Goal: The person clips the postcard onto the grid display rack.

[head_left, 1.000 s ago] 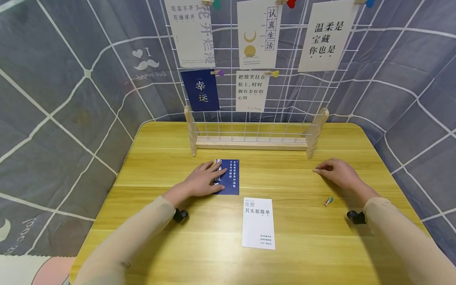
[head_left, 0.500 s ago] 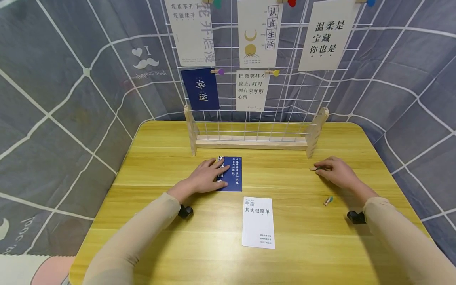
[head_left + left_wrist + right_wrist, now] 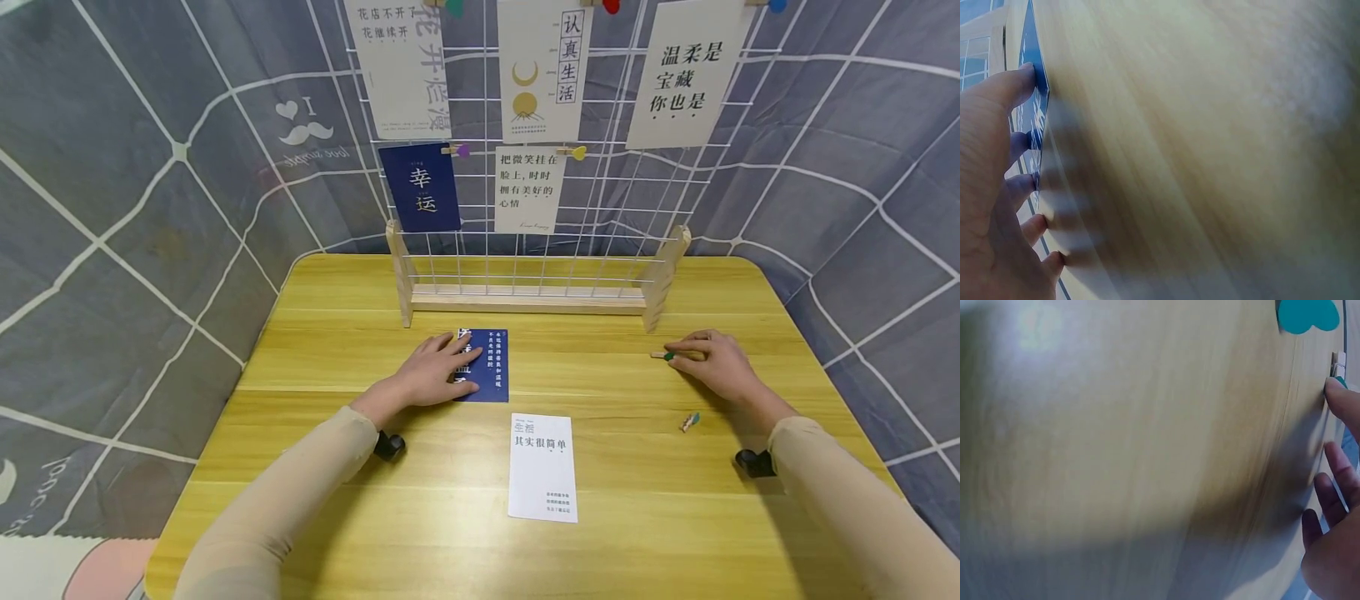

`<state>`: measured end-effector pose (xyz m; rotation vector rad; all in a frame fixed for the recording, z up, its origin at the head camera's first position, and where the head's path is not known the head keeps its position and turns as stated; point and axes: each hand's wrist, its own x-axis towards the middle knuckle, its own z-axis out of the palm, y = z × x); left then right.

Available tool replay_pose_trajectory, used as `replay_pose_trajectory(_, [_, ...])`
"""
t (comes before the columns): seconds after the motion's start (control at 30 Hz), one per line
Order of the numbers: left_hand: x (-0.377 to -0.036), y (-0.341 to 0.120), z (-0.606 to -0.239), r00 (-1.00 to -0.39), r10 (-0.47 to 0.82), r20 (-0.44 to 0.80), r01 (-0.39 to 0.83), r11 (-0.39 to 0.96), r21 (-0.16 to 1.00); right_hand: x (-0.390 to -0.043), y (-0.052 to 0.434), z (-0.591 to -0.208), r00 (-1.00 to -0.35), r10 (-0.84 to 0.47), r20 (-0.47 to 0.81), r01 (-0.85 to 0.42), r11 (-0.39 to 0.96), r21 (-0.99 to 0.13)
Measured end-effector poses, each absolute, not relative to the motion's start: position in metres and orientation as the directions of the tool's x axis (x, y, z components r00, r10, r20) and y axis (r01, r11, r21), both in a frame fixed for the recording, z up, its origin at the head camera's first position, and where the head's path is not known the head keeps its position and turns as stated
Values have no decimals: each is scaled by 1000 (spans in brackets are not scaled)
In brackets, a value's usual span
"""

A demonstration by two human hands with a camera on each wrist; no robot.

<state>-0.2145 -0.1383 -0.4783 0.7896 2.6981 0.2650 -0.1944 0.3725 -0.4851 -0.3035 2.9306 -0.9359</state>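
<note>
My left hand (image 3: 429,372) lies with spread fingers on a blue postcard (image 3: 492,367) with white lettering, covering its left part. In the left wrist view the fingertips press on the blue postcard (image 3: 1034,119) against the table. At the right of the table my right hand (image 3: 711,364) pinches a small wooden clothespin (image 3: 657,356) with a green heart between thumb and fingers. The right wrist view shows the thumb at this clothespin (image 3: 1339,362), the other fingers loosely bent. A second clothespin (image 3: 689,422), with a teal heart, lies nearer the front.
A white postcard (image 3: 543,468) lies in the middle front. Behind stands a white wire grid (image 3: 585,267) on a wooden stand (image 3: 528,302), hung with several postcards, such as a blue one (image 3: 420,187), on heart clothespins. Grey checked cloth (image 3: 135,208) surrounds the table (image 3: 420,533).
My left hand has slid the blue postcard slightly right and toward the grid. My right hand has shifted a little, and the green heart of its clothespin now shows beside the fingertips.
</note>
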Motion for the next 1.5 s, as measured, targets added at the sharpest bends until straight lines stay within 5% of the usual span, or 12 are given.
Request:
replay_pose_trajectory(0.43, [-213,-139,-477,-796,555,-240,492,825,277,-194,373,-490,-986,-164,-11,-126,798,-589])
replay_pose_trajectory(1.0, [-213,-140,-475,-799,559,-224,479,815,325,-190,369,-497,-979,-175,106,-204,825,-527])
replay_pose_trajectory(1.3, [-198,-116,-478,-933,285,-218,229,941,248,-187,370,-500,-978,-172,117,-208,807,-553])
replay_pose_trajectory(1.5, [-191,-98,-481,-959,168,-227,127,975,184,-188,370,-498,-981,-162,104,-192,788,-585])
